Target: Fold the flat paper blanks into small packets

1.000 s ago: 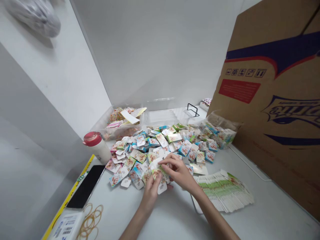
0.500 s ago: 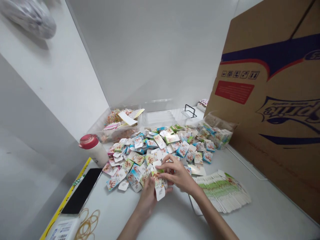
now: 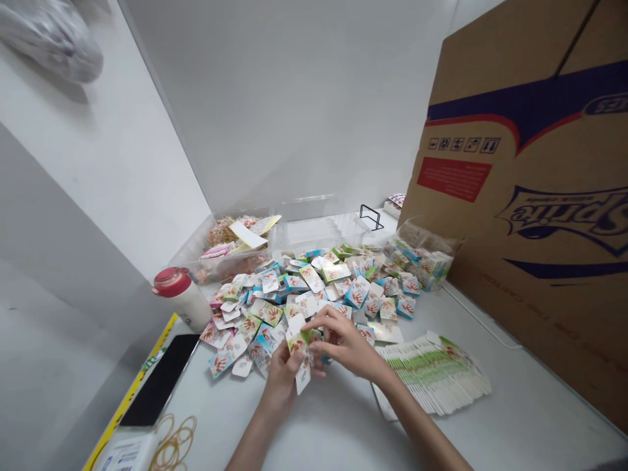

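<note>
My left hand (image 3: 283, 377) is closed round a small green-and-white cardboard box (image 3: 299, 345) with a red hand print on its front. White flaps stick out from the box's top and bottom ends. At its upper right edge, my right hand (image 3: 335, 340) grips it between bent thumb and fingers; part of that contact is hidden. Just beyond both hands spreads a heap of similar small boxes (image 3: 269, 312) in blue, green and pink. To the right of my right forearm lies a fanned row of flat green-and-white cartons (image 3: 436, 373).
At left are a red-lidded bottle (image 3: 179, 297), a black phone (image 3: 161, 379) and rubber bands (image 3: 173, 445). Behind the heap stands a clear tub (image 3: 196, 252) with colourful beads or bands. A clear bin (image 3: 426, 255) holds more boxes beside a tall brown carton (image 3: 540, 275).
Both hands have shifted slightly left with the small box. The box has turned a little, and the right fingers have moved along its top edge.
</note>
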Available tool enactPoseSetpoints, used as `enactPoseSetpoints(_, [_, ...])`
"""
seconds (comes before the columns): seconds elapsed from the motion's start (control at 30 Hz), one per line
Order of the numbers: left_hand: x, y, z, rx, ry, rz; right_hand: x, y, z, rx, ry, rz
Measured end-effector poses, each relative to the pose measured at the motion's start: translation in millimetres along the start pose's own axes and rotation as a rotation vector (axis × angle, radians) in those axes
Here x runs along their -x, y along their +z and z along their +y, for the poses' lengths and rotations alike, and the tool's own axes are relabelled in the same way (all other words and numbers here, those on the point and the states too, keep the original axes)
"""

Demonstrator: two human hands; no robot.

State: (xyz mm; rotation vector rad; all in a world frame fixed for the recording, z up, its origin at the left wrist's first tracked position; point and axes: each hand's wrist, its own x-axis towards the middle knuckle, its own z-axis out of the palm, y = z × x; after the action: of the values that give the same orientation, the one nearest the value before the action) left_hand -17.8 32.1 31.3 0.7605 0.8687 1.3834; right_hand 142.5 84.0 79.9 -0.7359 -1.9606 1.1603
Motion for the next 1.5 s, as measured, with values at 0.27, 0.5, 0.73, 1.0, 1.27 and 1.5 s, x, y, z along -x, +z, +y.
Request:
enactPoseSetpoints(0.27, [-2, -5.2, -3, -0.186, 0.023, -0.187, 1, 1, -1, 0.005, 0.016, 0.009])
enactPoseSetpoints(0.5, [4, 3.7, 10, -0.323, 0.022, -0.271, 2, 0, -2, -0.023, 0.035, -0.069])
enactPoseSetpoints(0.73, [5, 4.2, 6, -0.298, -0.020, -0.244, 3, -4, -2, -0.024, 0.000, -0.116])
enactPoseSetpoints(1.0, [0, -2.5, 14, -0.447, -0.090, -0.113, -1, -12, 4, -0.088, 0.033, -0.063])
enactPoseSetpoints(1.27, [11, 9.3, 11, -0.408, -0.097, -0.225, 1, -20, 11, -0.336, 0.213, -0.040])
enactPoseSetpoints(1.5, [9, 8.1, 10, -0.396, -0.070, -0.191, -1, -18, 14, -0.495, 0.299, -0.086])
